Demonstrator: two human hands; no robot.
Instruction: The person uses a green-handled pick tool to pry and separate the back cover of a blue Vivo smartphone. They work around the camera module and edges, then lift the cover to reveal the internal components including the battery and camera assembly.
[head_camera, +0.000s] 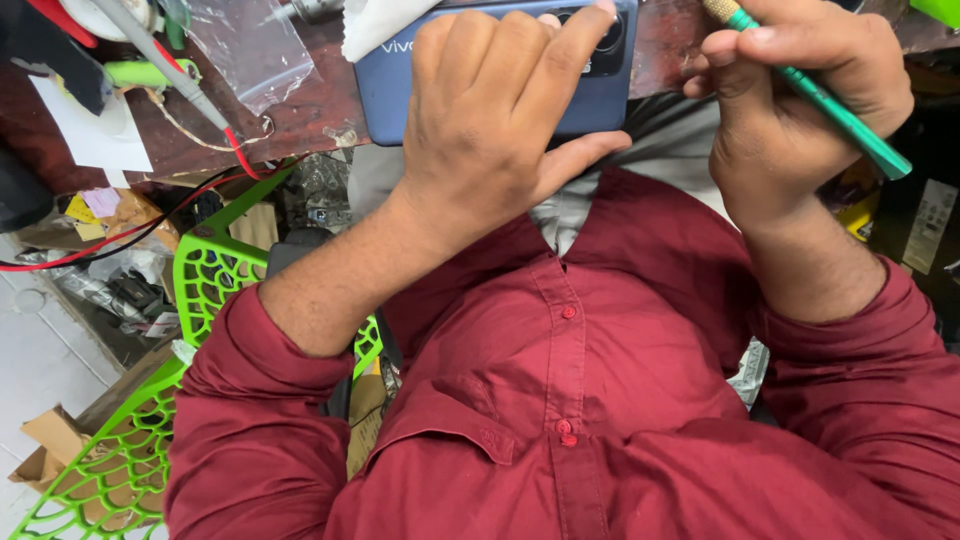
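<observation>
Head view, looking down: left hand (490, 120) wraps over a blue smartphone (400, 85), back side up, fingers curled across it and thumb pressing near the camera module, pinning it on the dark red workbench (310, 110). Right hand (800, 110) is closed in a pen grip on a green-handled tool (830, 105); its tip runs off frame at 12 o'clock. Judgement: steady downward hold on the phone, light pressure and a shallow angle on the tool, wrist braced. Phone lies under the left hand, at 9 o'clock from the right hand, just beside it. Green lattice chair (210, 290) sits at 7 o'clock
</observation>
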